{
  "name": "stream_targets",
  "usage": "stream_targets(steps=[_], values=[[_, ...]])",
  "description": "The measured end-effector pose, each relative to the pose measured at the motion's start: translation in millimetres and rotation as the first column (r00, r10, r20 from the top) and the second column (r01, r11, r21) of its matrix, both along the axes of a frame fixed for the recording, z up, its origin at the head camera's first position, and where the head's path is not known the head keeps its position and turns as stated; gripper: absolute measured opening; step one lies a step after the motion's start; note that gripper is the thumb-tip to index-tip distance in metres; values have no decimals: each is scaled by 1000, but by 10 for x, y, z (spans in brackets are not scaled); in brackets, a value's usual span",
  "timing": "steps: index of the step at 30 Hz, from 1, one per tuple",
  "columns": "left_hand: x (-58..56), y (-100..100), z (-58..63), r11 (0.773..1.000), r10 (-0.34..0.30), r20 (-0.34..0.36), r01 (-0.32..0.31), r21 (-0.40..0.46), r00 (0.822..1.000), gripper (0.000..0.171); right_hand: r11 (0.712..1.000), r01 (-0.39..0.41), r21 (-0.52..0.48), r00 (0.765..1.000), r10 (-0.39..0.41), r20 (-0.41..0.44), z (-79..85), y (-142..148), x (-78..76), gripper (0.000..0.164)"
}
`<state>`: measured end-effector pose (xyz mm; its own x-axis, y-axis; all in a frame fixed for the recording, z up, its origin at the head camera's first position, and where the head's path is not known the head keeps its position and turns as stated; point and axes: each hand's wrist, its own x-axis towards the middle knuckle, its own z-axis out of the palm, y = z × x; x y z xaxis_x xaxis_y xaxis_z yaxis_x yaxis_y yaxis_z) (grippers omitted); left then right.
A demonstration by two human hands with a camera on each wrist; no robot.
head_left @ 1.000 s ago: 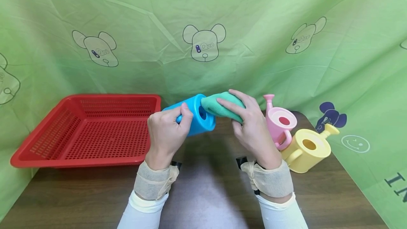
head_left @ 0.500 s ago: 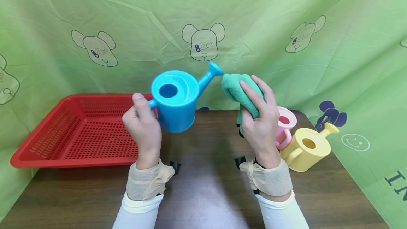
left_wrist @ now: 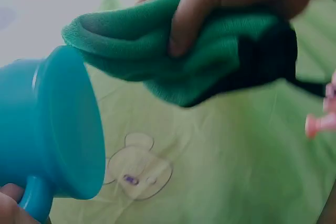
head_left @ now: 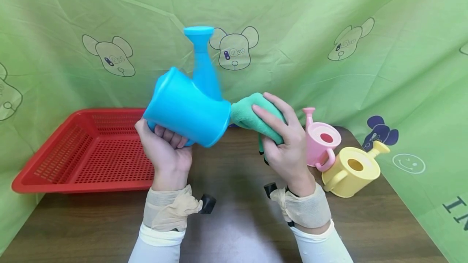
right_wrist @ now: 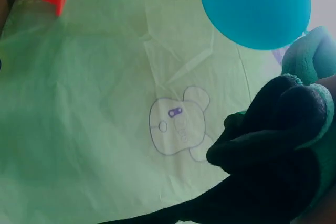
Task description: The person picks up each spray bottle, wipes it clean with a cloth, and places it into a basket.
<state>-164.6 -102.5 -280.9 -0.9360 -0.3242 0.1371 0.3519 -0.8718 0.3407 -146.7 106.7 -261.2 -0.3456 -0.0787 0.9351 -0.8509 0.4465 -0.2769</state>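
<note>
Blue watering can (head_left: 188,111) tilted, centre-left of frame; left hand (head_left: 166,151) curls fingers round handle (left_wrist: 37,200). Right hand (head_left: 287,143) pinches green cloth (head_left: 252,115) against base (left_wrist: 79,124): wiping seemingly midway. Pink watering can (head_left: 315,149), yellow watering can (head_left: 356,180) at right: wiped or not, unclear.

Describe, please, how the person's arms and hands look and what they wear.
The left hand and right hand are bare. White sleeves end near beige, gauze-like wrist wraps; a small black piece sticks out from each wrap's inner side.

Room over near tabletop (head_left: 234,214); blue can (head_left: 188,111) blocks ahead, red basket (head_left: 98,187) left.
</note>
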Motion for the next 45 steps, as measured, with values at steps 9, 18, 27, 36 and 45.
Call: stream_targets(steps=[9, 18, 27, 36, 45], values=[[-43, -51, -58, 934, -209, 72, 177, 309, 975, 28, 989, -98, 109, 992, 106, -71, -15, -104, 17, 44], [-62, 49, -110, 876, -278, 149, 188, 443, 949, 37, 987, -117, 115, 969, 138, -204, -81, -213, -17, 50], [-93, 82, -152, 828, -339, 192, 195, 525, 921, 31, 977, -149, 152, 956, 182, -229, -141, -284, -43, 48], [-48, 197, -145, 828, -398, 162, 277, 487, 903, 34, 990, -76, 117, 966, 102, -237, -149, -287, -55, 56], [-41, 258, -146, 844, -394, 137, 299, 445, 909, 39, 997, -31, 69, 977, 45, -206, -121, -300, -26, 53]])
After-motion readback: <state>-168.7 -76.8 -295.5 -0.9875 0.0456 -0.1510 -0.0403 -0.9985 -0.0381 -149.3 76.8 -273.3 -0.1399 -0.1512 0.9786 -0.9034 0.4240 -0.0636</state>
